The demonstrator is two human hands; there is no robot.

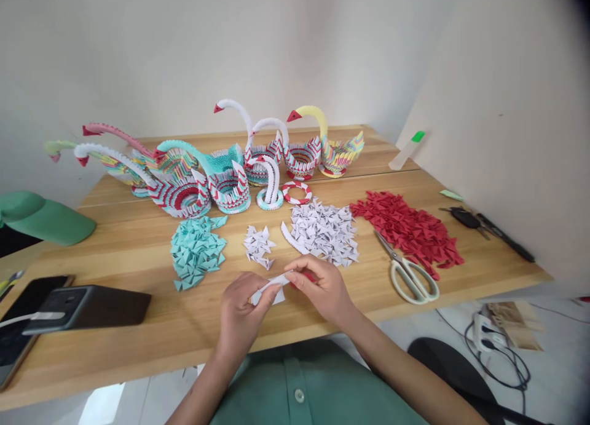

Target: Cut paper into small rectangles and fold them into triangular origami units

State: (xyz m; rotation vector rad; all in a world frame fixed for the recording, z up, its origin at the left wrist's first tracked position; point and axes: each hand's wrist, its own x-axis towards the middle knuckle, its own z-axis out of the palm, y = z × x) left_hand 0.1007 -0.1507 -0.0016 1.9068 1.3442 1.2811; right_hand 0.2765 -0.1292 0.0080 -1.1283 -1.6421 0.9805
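Note:
A small white paper piece [280, 280] is held between both hands, close to the table's front edge. My left hand [243, 303] pinches its left part between thumb and fingers. At its right end, the thumb and fingers of my right hand [322, 286] close on it. Something red shows partly behind my right fingers. Just beyond the hands lie a small heap of white folded pieces [259, 246], a larger white heap [325, 231] and a curved white strip [293, 239]. Teal folded pieces [197, 250] are piled to the left, red ones [410, 227] to the right.
Paper swans [184, 194] stand along the back, with a red-and-white ring [297, 192] before them. Scissors [410, 278] lie right. At left are a dark stand [110, 307], a phone [18, 345] and a green object [46, 219]. Keys [465, 217] and a glue bottle [406, 151] are at right.

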